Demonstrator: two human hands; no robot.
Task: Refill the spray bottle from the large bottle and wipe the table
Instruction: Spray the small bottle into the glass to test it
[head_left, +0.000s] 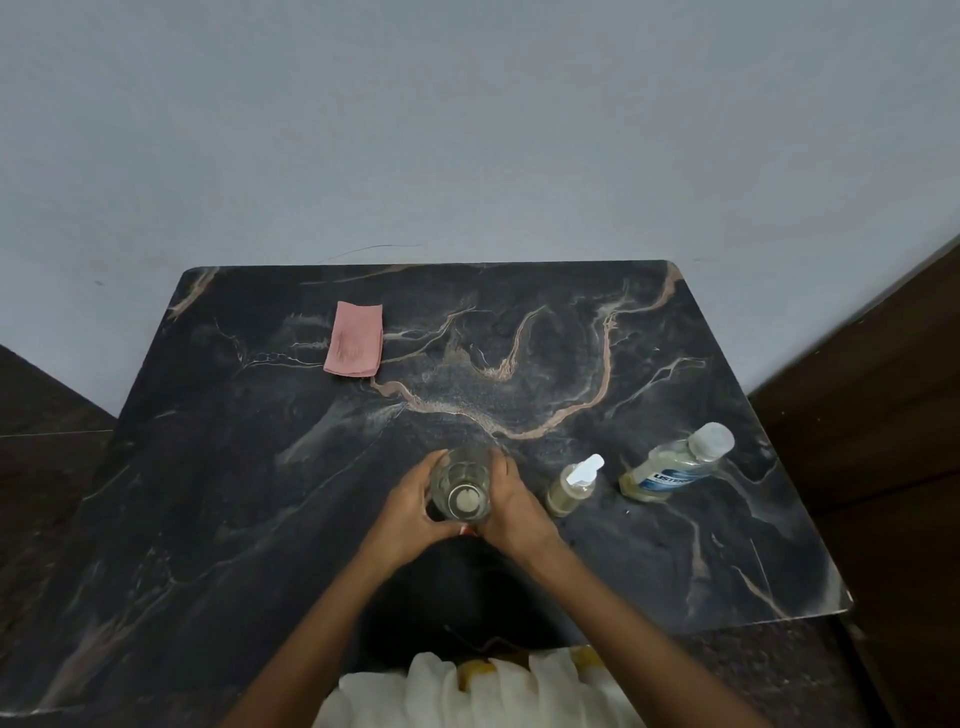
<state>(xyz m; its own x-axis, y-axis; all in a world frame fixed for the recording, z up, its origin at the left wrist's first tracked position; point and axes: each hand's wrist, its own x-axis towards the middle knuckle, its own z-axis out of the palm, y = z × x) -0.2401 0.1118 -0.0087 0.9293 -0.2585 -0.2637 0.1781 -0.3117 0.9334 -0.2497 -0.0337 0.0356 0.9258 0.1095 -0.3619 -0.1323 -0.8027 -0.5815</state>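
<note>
A large clear bottle (461, 483) with a white cap stands upright near the middle of the dark marble table (260, 493). My left hand (410, 512) grips its left side and my right hand (511, 506) grips its right side. Just to the right stands the small spray bottle (571, 486) with a clear cap and pale liquid. A folded pink cloth (355, 339) lies flat at the back left of the table.
A mouthwash bottle (675, 465) with a blue label stands right of the spray bottle. A pale wall runs behind the table. Dark wooden furniture (883, 415) borders the right side. White fabric (467, 691) shows at the near edge.
</note>
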